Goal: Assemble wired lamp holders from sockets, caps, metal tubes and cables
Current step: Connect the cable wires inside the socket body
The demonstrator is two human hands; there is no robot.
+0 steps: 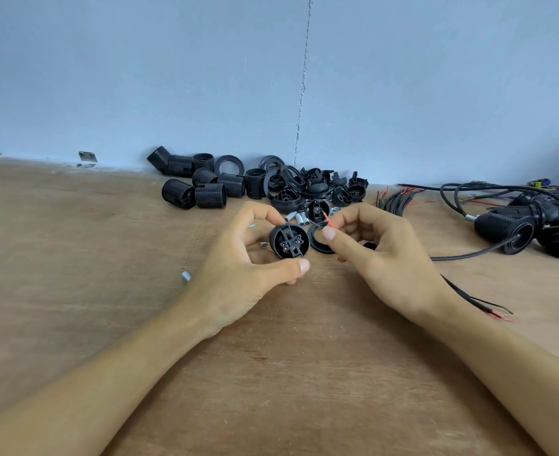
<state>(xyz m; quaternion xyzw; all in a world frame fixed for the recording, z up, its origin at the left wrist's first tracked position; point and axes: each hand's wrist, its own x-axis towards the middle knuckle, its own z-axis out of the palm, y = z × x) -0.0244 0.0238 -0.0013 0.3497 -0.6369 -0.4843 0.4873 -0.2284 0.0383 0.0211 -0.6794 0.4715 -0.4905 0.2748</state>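
Wood table (pixel 74 264), left hand (pixel 245 258) curled round the black socket (pixel 289 241) at the middle, terminals showing. Red wire (pixel 328 219) pinched in right hand (pixel 380 255) just beside it, not in yet. Could easily bend or fray the tip if shoved in crooked, or land in the wrong terminal.

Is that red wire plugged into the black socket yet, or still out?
Out. The right hand pinches the red wire beside the socket, its end touching nothing; the left hand holds the socket.
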